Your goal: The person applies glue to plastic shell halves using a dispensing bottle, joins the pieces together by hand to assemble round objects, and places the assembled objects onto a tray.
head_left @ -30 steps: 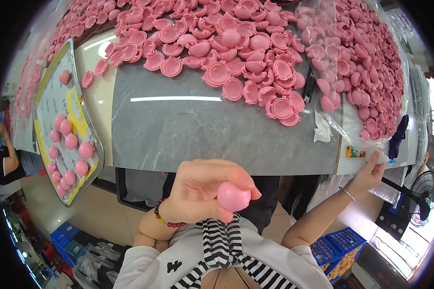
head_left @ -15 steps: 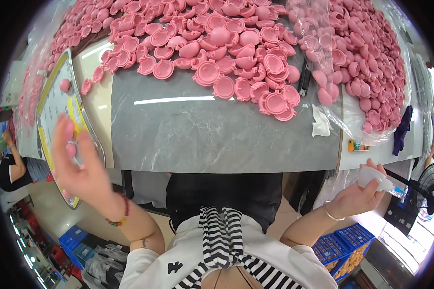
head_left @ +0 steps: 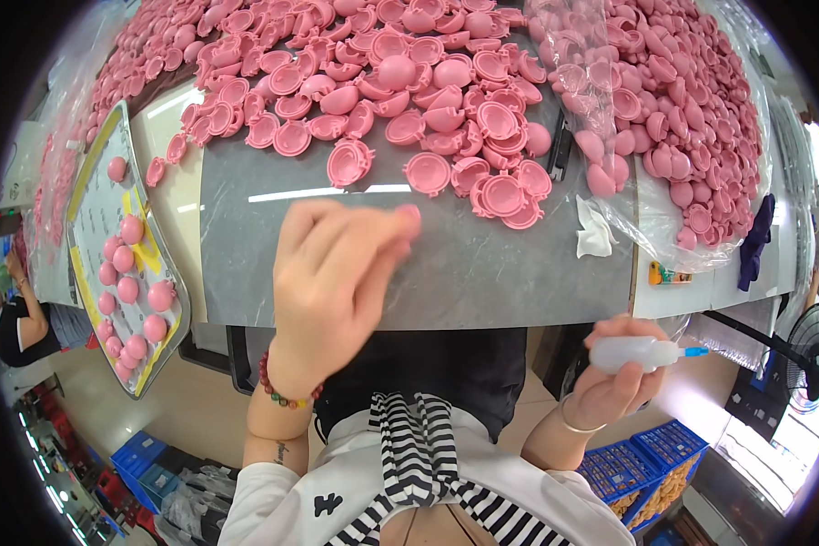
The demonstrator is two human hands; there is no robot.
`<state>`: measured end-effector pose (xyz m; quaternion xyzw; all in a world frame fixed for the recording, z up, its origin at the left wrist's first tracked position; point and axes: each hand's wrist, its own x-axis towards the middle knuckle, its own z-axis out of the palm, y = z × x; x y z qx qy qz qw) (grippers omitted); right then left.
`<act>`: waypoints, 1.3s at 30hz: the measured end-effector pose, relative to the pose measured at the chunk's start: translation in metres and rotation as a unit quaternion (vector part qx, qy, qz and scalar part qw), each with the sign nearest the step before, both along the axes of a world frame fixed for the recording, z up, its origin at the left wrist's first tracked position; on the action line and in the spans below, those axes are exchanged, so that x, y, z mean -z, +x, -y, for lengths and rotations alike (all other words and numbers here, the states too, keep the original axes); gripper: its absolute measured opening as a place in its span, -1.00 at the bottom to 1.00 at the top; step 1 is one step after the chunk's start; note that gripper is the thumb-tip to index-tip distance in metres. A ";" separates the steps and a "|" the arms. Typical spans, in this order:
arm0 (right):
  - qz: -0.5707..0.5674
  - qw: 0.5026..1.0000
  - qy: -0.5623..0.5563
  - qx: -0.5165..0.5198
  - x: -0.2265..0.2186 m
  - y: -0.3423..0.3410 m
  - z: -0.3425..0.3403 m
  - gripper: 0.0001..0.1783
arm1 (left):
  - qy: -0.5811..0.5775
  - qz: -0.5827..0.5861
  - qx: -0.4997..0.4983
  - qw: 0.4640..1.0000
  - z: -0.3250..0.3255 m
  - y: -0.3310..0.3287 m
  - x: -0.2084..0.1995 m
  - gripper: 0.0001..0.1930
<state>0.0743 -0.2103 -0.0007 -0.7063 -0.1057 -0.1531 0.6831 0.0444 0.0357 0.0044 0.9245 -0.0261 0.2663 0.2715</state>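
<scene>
Over the grey marbled table top [head_left: 519, 273] my left hand [head_left: 332, 273] is raised, its thumb and fingers drawn together. A bit of pink shows at the fingertips; whether it is a nail or a small part I cannot tell. Just beyond the hand lies a pink half-shell [head_left: 348, 162], its hollow side up, at the near edge of a large heap of pink half-shells [head_left: 391, 73]. My right hand [head_left: 614, 387] grips a small translucent white squeeze bottle [head_left: 626, 353], held sideways in front of the table edge, its blue tip [head_left: 696, 351] toward the right.
At the left, a tray [head_left: 178, 332] with yellow tape holds several closed pink balls [head_left: 127, 290]. A clear plastic bag [head_left: 573, 55], a black cutter knife [head_left: 561, 146], a crumpled white tissue [head_left: 595, 229] and a yellow-orange lighter-like item [head_left: 669, 274] lie to the right. Blue crates [head_left: 614, 469] stand below.
My left hand has moved from the tray rightward to above the table, its fingers closing together. One half-shell has shifted nearer and leftward. My right hand has drawn the bottle inward and turned it.
</scene>
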 end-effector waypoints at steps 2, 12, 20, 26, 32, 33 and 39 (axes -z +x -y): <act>-0.065 0.988 0.096 -0.102 -0.007 -0.008 -0.016 -0.47 | -0.049 -0.011 0.096 0.994 0.013 -0.011 -0.011 -0.64; -0.099 0.865 0.329 -0.367 0.002 -0.021 -0.059 -0.57 | -0.708 -0.024 0.130 0.693 0.058 -0.038 -0.009 -0.72; -0.082 0.977 0.165 -0.103 -0.008 -0.015 -0.044 -0.26 | -0.694 -0.116 0.289 0.649 0.043 -0.045 0.001 -0.63; 0.065 0.958 0.162 -0.226 -0.018 0.007 -0.036 -0.46 | -0.732 -0.074 0.239 0.634 0.044 -0.048 0.013 -0.52; 0.217 0.942 0.036 -0.253 -0.026 0.005 -0.040 -0.36 | -0.739 -0.020 0.267 0.618 0.045 -0.050 0.018 -0.49; 0.235 0.942 -0.011 -0.239 -0.030 0.001 -0.041 -0.34 | -0.742 -0.024 0.266 0.615 0.045 -0.050 0.017 -0.50; 0.256 0.938 -0.065 -0.225 -0.033 -0.004 -0.048 -0.33 | -0.729 -0.047 0.242 0.638 0.043 -0.050 0.011 -0.54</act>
